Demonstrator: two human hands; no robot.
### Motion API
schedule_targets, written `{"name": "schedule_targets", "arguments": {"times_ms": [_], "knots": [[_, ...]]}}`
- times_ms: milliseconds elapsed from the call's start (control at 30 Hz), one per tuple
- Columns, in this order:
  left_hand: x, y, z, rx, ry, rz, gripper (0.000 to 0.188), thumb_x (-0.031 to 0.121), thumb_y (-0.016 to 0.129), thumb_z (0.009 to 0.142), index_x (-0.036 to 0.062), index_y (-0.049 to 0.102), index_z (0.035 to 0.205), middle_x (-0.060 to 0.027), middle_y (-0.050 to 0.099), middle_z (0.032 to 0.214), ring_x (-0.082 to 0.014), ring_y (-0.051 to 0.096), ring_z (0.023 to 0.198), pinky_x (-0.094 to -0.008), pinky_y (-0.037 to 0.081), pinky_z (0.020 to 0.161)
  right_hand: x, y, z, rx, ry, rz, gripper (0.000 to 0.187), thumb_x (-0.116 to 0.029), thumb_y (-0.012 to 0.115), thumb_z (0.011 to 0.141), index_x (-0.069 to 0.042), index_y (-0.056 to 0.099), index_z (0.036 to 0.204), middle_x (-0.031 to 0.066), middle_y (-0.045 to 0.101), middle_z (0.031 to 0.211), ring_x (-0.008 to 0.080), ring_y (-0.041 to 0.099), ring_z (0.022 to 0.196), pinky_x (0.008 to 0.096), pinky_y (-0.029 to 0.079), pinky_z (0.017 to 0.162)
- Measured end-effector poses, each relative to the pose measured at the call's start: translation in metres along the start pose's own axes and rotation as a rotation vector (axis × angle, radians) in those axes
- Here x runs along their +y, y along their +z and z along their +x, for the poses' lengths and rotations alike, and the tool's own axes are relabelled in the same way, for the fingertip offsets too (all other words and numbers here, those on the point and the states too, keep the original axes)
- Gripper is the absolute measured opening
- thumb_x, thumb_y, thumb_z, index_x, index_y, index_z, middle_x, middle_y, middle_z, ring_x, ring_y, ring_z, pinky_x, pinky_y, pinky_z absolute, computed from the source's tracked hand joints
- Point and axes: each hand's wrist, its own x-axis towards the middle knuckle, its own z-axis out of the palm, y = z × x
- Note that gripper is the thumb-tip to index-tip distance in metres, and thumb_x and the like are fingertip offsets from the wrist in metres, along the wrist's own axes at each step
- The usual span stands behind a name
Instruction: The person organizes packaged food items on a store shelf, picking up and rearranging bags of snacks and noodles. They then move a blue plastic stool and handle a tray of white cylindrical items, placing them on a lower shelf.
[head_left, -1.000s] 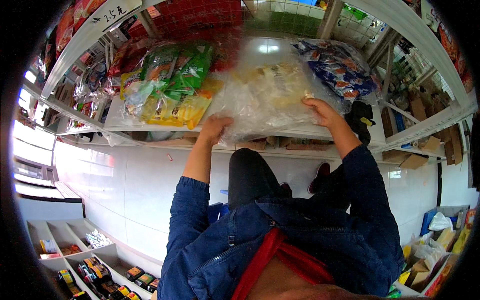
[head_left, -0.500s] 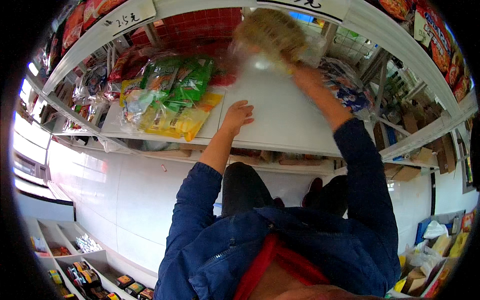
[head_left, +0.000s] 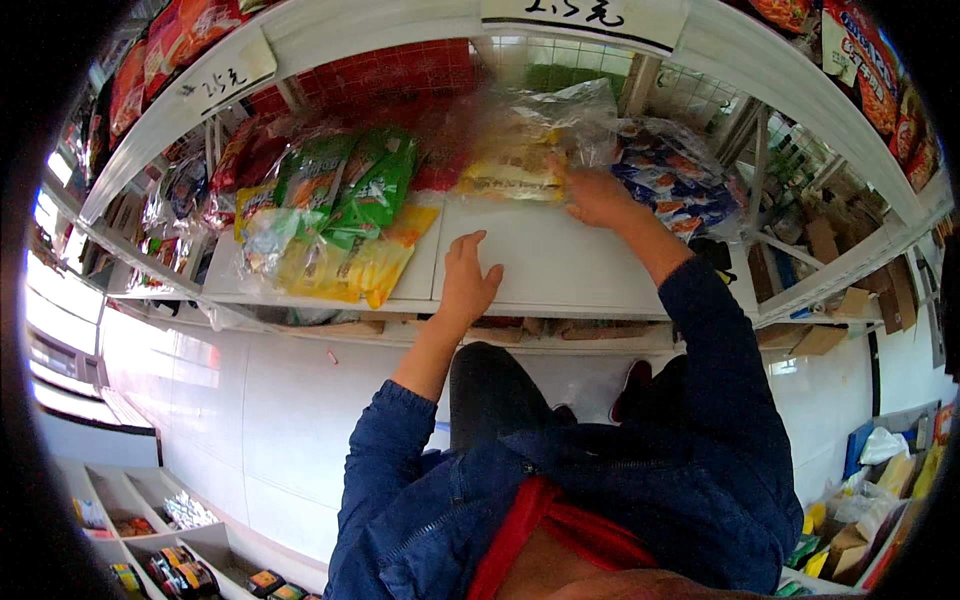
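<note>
Yellow snack packets (head_left: 515, 172) in clear plastic (head_left: 592, 98) sit toward the back of the white shelf (head_left: 560, 265), and I'm at their right edge with my right hand (head_left: 603, 198), fingers curled, whether gripping I can't tell; my left hand (head_left: 468, 280) hovers empty, fingers loosely spread, near the green packets (head_left: 385, 180).

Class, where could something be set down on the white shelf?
Bare: front middle of the flat white shelf, between the green and yellow plastic packets and the blue patterned packets, before the yellow and clear plastic bag. The left hand is over its left part. Crowded: left end and back.
</note>
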Motion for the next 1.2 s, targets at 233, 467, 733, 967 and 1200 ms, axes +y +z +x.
{"name": "schedule_targets", "arguments": {"times_ms": [233, 467, 733, 967, 1200], "knots": [[0.033, 0.033, 0.055, -0.029, 0.283, 0.505, 0.065, 0.010, 0.062, 0.073, 0.0193, 0.036, 0.133, -0.0211, 0.026, 0.136, -0.0404, 0.024, 0.126, -0.0602, 0.018, 0.099, 0.064, -0.025, -0.070, -0.151, 0.536, -0.197, 0.089, -0.048, 0.063, 0.076, -0.023, 0.010, 0.143, 0.0202, 0.007, 0.146, 0.0440, 0.009, 0.132, 0.0648, 0.021, 0.098], [0.007, 0.097, 0.126, -0.204, 0.269, 0.715, 0.053, 0.007, 0.045, 0.084, 0.0335, 0.041, 0.131, -0.0103, 0.024, 0.142, -0.0367, 0.027, 0.127, -0.0576, 0.028, 0.094, 0.106, 0.012, -0.075, -0.023, 0.520, -0.059, 0.076, -0.044, 0.061, 0.078, -0.033, 0.019, 0.140, 0.0179, 0.002, 0.147, 0.0449, 0.008, 0.132, 0.0649, 0.030, 0.093], [-0.008, 0.115, 0.165, -0.166, 0.051, 0.741, 0.049, 0.011, 0.044, 0.084, 0.0364, 0.045, 0.126, -0.0130, 0.025, 0.141, -0.0349, 0.027, 0.127, -0.0549, 0.035, 0.090, 0.149, 0.022, -0.092, -0.006, 0.467, 0.023, 0.066, -0.042, 0.061, 0.078, -0.024, 0.033, 0.135, 0.0145, 0.017, 0.144, 0.0418, 0.017, 0.131, 0.0527, 0.034, 0.097], [0.069, 0.135, 0.116, 0.064, 0.388, 0.157, 0.044, 0.022, 0.064, 0.076, 0.0014, 0.050, 0.112, -0.0195, 0.044, 0.122, -0.0356, 0.045, 0.108, -0.0503, 0.041, 0.077, 0.127, -0.028, -0.167, 0.909, 0.489, 0.355, 0.029, -0.026, 0.063, 0.078, -0.006, 0.059, 0.099, 0.0150, 0.061, 0.096, 0.0353, 0.054, 0.095, 0.0398, 0.044, 0.082], [0.175, 0.215, 0.091, -0.685, -0.961, -1.321, 0.045, 0.018, 0.070, 0.074, -0.0055, 0.049, 0.107, -0.0150, 0.058, 0.087, -0.0238, 0.058, 0.067, -0.0386, 0.051, 0.059, 0.118, 0.101, -0.243, 0.755, 0.438, -0.049, 0.043, -0.031, 0.063, 0.076, -0.003, 0.050, 0.105, 0.0204, 0.059, 0.091, 0.0381, 0.055, 0.092, 0.0449, 0.045, 0.078]]}}
